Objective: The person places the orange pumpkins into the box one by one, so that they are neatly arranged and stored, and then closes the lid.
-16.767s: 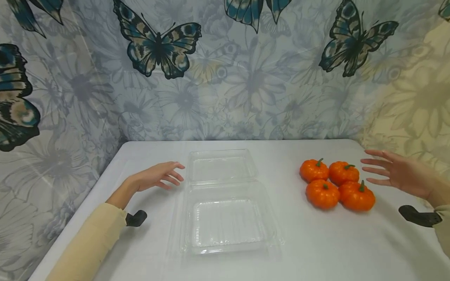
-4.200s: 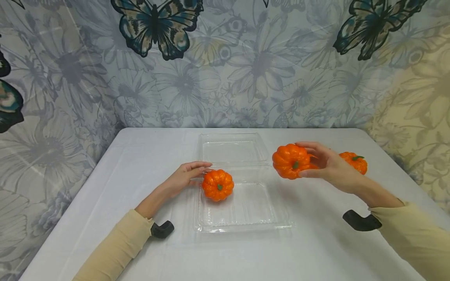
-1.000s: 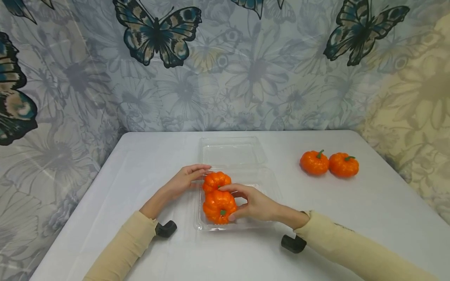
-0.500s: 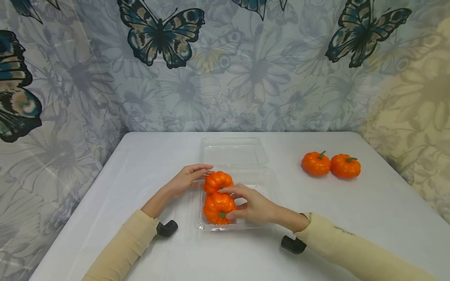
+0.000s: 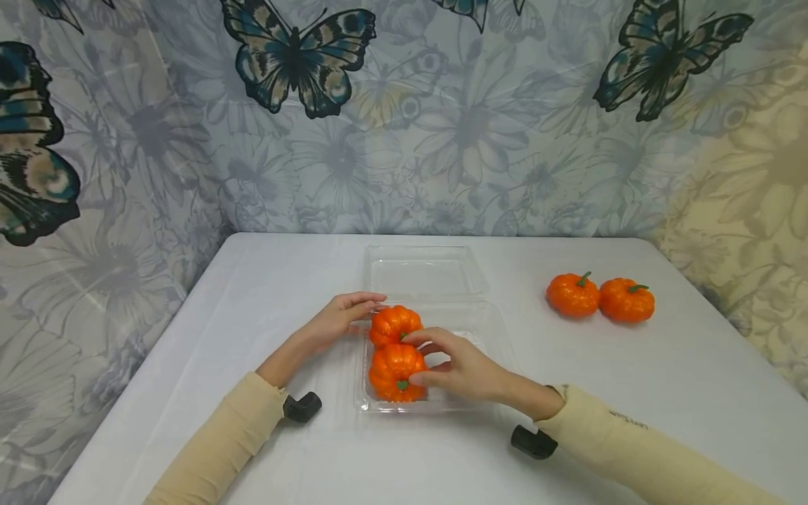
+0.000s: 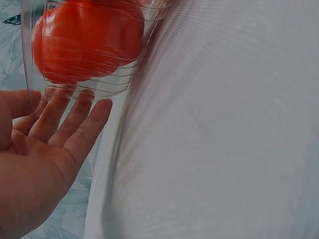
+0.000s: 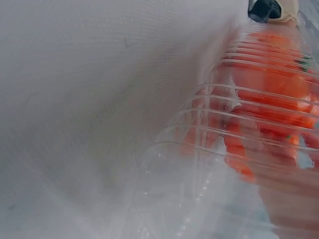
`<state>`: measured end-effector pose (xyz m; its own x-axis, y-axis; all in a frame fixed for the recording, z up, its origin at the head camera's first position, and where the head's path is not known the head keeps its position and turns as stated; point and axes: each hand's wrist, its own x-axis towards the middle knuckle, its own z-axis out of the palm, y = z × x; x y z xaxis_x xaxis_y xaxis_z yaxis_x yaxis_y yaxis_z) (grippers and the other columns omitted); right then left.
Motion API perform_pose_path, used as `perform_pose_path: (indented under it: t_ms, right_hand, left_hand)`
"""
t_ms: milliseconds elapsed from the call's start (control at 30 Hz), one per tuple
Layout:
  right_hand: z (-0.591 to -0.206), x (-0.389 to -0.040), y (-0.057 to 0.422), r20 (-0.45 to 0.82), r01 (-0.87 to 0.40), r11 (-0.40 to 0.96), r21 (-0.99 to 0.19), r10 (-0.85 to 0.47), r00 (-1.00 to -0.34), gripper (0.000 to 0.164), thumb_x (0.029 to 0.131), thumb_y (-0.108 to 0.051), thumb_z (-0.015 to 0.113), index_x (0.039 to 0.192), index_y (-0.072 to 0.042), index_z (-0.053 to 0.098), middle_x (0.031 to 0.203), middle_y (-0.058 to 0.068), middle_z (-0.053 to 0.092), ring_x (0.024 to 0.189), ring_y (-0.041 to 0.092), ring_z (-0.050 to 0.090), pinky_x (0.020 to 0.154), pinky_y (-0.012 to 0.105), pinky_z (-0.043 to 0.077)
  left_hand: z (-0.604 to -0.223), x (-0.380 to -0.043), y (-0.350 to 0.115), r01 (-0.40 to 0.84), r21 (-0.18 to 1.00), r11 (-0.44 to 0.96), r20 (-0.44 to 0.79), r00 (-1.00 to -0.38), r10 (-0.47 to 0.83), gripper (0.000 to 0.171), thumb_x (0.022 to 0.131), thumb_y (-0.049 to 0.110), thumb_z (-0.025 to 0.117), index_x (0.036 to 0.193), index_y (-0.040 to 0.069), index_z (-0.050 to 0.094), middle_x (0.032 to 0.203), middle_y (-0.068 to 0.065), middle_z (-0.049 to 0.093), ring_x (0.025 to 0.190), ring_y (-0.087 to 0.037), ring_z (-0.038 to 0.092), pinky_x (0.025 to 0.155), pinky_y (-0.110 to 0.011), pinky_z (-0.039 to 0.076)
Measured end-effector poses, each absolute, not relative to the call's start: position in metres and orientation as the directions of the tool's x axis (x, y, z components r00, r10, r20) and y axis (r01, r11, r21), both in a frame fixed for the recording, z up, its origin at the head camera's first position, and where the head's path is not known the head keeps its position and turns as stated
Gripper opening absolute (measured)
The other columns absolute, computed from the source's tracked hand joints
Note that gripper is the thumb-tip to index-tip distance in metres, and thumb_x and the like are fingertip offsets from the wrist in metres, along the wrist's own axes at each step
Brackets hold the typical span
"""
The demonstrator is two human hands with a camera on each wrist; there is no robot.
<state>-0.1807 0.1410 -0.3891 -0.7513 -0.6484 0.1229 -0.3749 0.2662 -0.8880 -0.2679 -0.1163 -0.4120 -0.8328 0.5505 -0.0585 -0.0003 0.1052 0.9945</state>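
Two glossy orange toy pumpkins sit along the left side of a clear plastic clamshell container (image 5: 470, 403), which lies open on the white table. My right hand (image 5: 463, 368) holds the nearer pumpkin (image 5: 396, 368), thumb at its front right and fingers behind it. Just behind, touching it, is the farther pumpkin (image 5: 394, 324). At the container's left edge, my left hand (image 5: 331, 324) grips the rim. In the left wrist view, the thumb lies at the rim and the fingertips meet the ridged outer wall. Through the plastic in the right wrist view, the right fingers (image 7: 279, 174) look blurred.
Two more orange pumpkins with green stems stand side by side at the back right, a left one (image 5: 572, 295) and a right one (image 5: 627, 300). The container's lid (image 5: 424, 273) lies folded back toward the patterned wall (image 5: 467, 161). White cloth (image 5: 600, 379) covers the table.
Since 4.2 s ago, my right hand has brought a second pumpkin left into the container. Over the last second, both hands have stayed nearly still while the head view has shifted slightly.
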Motion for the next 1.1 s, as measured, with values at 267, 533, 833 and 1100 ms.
perform_pose_path:
  t_ms: [267,533,833,1100]
  right_hand:
    - [-0.386,-0.183,0.146,0.094,-0.352,0.299,-0.887,-0.631,-0.771,0.046,0.089,-0.016,0.069,0.130,-0.009,0.051,0.127,0.007,0.052,0.111,0.029,0.054,0.082,0.033,0.053]
    - [-0.372,-0.190,0.157,0.071,-0.258,0.240,-0.936,-0.588,-0.806,0.039,0.097,-0.018,0.057,0.131,0.001,0.048,0.131,0.018,0.049,0.115,0.040,0.050,0.082,0.040,0.053]
    - [-0.350,-0.199,0.178,-0.007,-0.037,0.072,-0.997,-0.533,-0.846,0.045,0.104,-0.029,0.041,0.129,0.009,0.043,0.129,0.023,0.043,0.115,0.038,0.048,0.085,0.046,0.051]
    - [-0.337,-0.205,0.203,0.010,0.026,-0.063,-0.998,-0.509,-0.861,0.035,0.105,-0.028,0.033,0.120,-0.004,0.055,0.125,0.015,0.047,0.110,0.025,0.054,0.085,0.047,0.050]
  left_hand:
    - [-0.409,-0.269,-0.115,-0.004,0.994,0.107,-0.063,-0.833,0.550,0.041,0.103,0.021,0.044,0.136,-0.002,0.047,0.133,-0.015,0.054,0.119,-0.031,0.049,0.096,-0.046,0.043]
    - [-0.406,-0.272,-0.112,-0.001,0.994,0.109,-0.061,-0.835,0.547,0.040,0.103,0.019,0.045,0.136,-0.003,0.047,0.132,-0.016,0.054,0.119,-0.031,0.050,0.095,-0.045,0.045]
    - [-0.408,-0.272,-0.113,-0.009,0.994,0.113,-0.069,-0.841,0.537,0.040,0.102,0.018,0.045,0.136,-0.004,0.047,0.131,-0.016,0.055,0.118,-0.030,0.051,0.095,-0.045,0.045]
    - [-0.410,-0.270,-0.116,-0.008,0.992,0.125,-0.074,-0.844,0.532,0.041,0.102,0.019,0.045,0.136,-0.004,0.047,0.131,-0.015,0.055,0.118,-0.031,0.051,0.095,-0.046,0.044]
